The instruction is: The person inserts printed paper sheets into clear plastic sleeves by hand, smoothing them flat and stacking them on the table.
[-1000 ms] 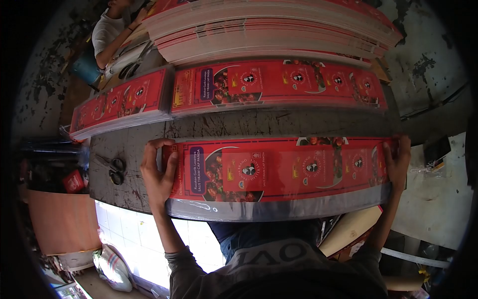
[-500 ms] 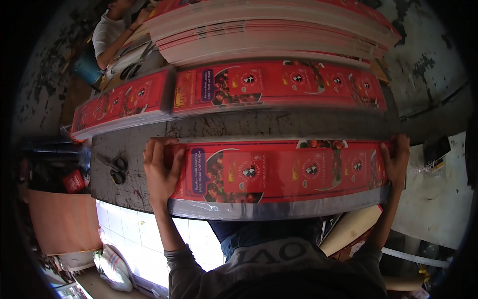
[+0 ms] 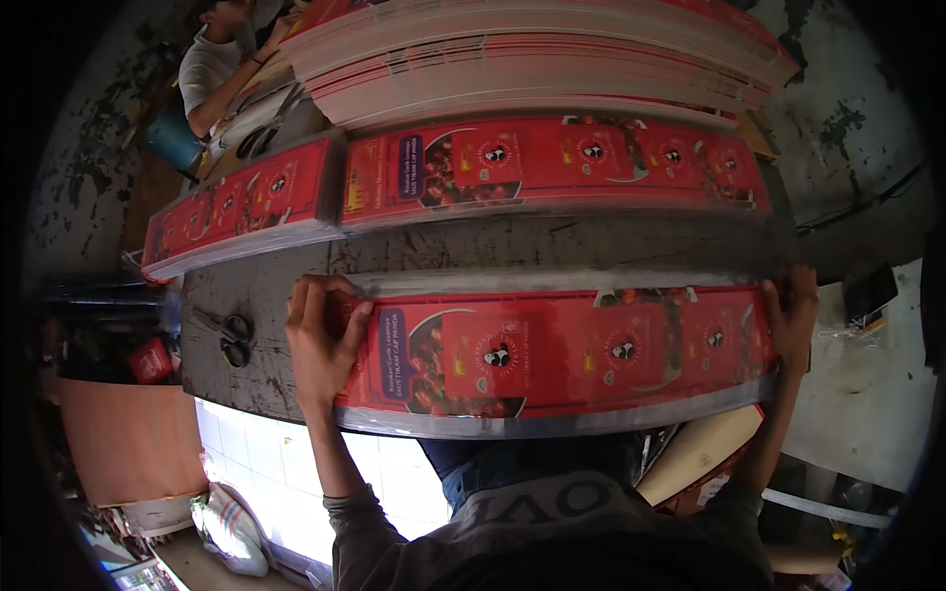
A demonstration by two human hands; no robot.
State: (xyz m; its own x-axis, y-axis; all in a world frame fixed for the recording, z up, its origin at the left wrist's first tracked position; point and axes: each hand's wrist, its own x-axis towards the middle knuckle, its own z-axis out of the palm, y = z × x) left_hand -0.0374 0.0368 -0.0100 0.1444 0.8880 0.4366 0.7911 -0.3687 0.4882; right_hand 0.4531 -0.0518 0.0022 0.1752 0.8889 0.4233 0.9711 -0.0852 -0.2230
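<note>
A long red printed sheet [image 3: 552,355] with food pictures and panda logos lies across the near edge of the dark worktable, on clear plastic [image 3: 552,424] that shows along its near and far sides. My left hand [image 3: 325,335] grips the left end, thumb on top and fingers curled round the edge. At the right end, my right hand [image 3: 790,320] holds the sheet in the same way. Both hands are closed on it.
Scissors [image 3: 234,340] lie on the worktable [image 3: 256,286] to the left. Beyond are a long red stack [image 3: 552,167], a shorter stack [image 3: 241,202] and tall piles of sheets [image 3: 532,74]. A person [image 3: 212,69] is at the back left.
The red sheet has shifted slightly toward me over the plastic, with both hands on its ends. The near plastic strip looks narrower, and more plastic shows along the far side.
</note>
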